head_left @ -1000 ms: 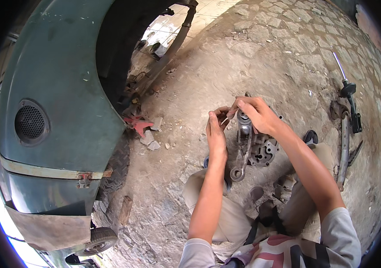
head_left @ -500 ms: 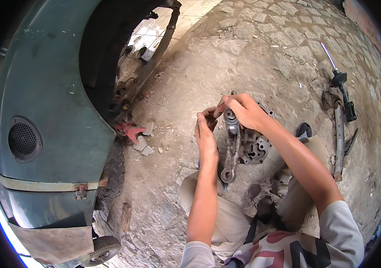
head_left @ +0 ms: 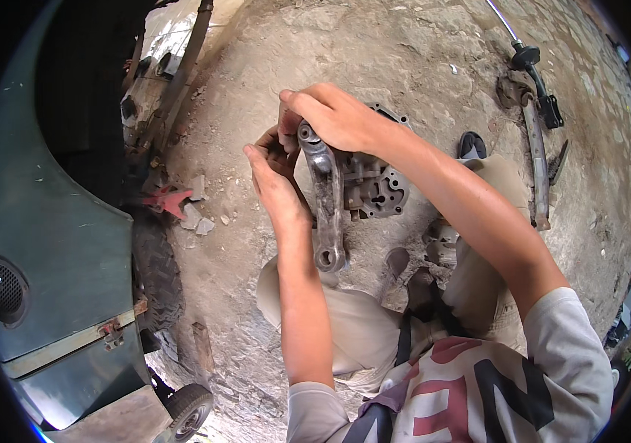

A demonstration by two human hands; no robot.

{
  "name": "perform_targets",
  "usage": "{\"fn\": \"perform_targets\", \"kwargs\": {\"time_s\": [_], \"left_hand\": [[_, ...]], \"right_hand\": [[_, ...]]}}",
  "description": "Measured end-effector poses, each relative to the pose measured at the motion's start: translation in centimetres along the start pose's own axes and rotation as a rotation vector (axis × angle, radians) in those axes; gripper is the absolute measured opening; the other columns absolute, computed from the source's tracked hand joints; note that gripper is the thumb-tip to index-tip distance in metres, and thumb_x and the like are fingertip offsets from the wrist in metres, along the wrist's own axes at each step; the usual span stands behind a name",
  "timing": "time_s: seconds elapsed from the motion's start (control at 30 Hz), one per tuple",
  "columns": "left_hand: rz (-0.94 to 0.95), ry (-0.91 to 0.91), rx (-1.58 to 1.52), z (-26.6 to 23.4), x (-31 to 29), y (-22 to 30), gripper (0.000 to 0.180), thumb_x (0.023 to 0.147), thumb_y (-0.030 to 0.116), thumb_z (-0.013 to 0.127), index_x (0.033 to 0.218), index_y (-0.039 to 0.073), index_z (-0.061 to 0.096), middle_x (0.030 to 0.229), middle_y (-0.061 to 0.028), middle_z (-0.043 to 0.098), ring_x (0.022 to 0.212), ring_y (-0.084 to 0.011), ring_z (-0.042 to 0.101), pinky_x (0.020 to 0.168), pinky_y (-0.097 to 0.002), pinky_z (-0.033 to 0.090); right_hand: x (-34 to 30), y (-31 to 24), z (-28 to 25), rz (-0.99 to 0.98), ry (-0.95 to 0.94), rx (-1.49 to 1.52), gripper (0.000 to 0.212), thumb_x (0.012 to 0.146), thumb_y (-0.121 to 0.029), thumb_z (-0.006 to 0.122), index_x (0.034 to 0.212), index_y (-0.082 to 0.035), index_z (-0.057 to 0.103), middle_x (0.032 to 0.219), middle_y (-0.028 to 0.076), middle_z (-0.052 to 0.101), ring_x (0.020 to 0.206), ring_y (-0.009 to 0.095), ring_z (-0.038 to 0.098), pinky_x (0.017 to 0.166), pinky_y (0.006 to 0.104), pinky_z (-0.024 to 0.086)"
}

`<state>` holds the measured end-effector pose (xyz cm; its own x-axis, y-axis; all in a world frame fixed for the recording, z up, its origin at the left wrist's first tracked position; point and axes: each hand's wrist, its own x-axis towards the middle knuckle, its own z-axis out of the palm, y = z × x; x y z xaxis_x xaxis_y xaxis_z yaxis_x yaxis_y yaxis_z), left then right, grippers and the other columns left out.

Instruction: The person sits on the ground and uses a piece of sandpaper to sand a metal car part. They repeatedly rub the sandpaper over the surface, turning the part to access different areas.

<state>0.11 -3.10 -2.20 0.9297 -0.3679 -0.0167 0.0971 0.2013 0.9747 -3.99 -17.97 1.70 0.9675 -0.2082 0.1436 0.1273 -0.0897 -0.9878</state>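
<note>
A worn grey metal arm (head_left: 328, 196) with a round eye at its lower end stands out in front of a cast metal housing (head_left: 378, 193) full of holes. My right hand (head_left: 326, 118) is closed about the arm's upper end, its fingers curled over on the left side. Just left of that end, my left hand (head_left: 277, 177) is cupped with bent fingers close to the right hand's fingertips. What the left fingers hold, if anything, is hidden behind the hand and in shadow.
At the left stands a green vehicle body (head_left: 72, 221) with a tyre (head_left: 157, 273). A red metal piece (head_left: 168, 199) and broken stones (head_left: 196, 218) lie beside it. To the right are a shock absorber (head_left: 533, 66) and a long metal bar (head_left: 537, 162) on rough ground.
The view has shifted, so everything sits further left and higher in the picture. Both hands stay at the arm's upper end, with little visible change in their grip.
</note>
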Motion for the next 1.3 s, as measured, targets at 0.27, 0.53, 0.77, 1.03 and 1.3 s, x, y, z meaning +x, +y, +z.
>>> {"fn": "perform_targets", "kwargs": {"time_s": [0.27, 0.53, 0.77, 1.03, 1.3], "left_hand": [[0.009, 0.031, 0.042, -0.1, -0.2, 0.3, 0.074, 0.109, 0.058, 0.027, 0.126, -0.008, 0.058, 0.118, -0.0191, 0.066, 0.114, -0.0264, 0.063, 0.108, -0.0425, 0.044], [0.017, 0.045, 0.089, -1.1, -0.2, 1.8, 0.067, 0.109, 0.055, 0.028, 0.126, -0.002, 0.058, 0.122, -0.0159, 0.066, 0.117, -0.0235, 0.062, 0.105, -0.0394, 0.044], [0.096, 0.058, 0.097, -2.1, -0.4, 1.8, 0.063, 0.110, 0.050, 0.030, 0.117, -0.001, 0.067, 0.114, -0.0153, 0.071, 0.112, -0.0242, 0.065, 0.103, -0.0384, 0.045], [0.264, -0.062, 0.230, -0.4, -3.9, 2.9, 0.043, 0.108, 0.035, 0.045, 0.125, -0.003, 0.057, 0.125, -0.0239, 0.061, 0.118, -0.0359, 0.060, 0.103, -0.0449, 0.045], [0.219, -0.174, 0.141, 0.6, -4.5, 2.1, 0.052, 0.107, 0.042, 0.049, 0.140, 0.001, 0.050, 0.135, -0.0204, 0.055, 0.124, -0.0306, 0.056, 0.107, -0.0396, 0.043]], "right_hand": [[0.5, 0.2, 0.3, 0.110, -0.049, 0.046, 0.057, 0.102, -0.039, 0.041, 0.083, 0.002, 0.074, 0.080, 0.013, 0.073, 0.077, 0.022, 0.067, 0.078, 0.0352, 0.050], [0.4, -2.6, 0.0, 0.135, -0.106, -0.023, 0.059, 0.104, -0.040, 0.037, 0.080, 0.001, 0.072, 0.074, 0.013, 0.073, 0.069, 0.018, 0.067, 0.069, 0.0312, 0.052], [-0.4, -1.9, 0.7, 0.033, 0.028, -0.091, 0.062, 0.105, -0.038, 0.032, 0.080, 0.001, 0.073, 0.076, 0.011, 0.073, 0.066, 0.016, 0.063, 0.064, 0.0317, 0.051], [-1.5, -2.2, 3.3, 0.104, 0.458, -0.263, 0.061, 0.108, -0.037, 0.034, 0.086, 0.006, 0.072, 0.084, 0.016, 0.074, 0.080, 0.022, 0.067, 0.081, 0.0374, 0.051], [-3.0, -1.1, 4.5, 0.034, 0.603, -0.112, 0.064, 0.111, -0.044, 0.032, 0.105, 0.006, 0.071, 0.100, 0.014, 0.073, 0.089, 0.020, 0.066, 0.086, 0.0334, 0.052]]}}
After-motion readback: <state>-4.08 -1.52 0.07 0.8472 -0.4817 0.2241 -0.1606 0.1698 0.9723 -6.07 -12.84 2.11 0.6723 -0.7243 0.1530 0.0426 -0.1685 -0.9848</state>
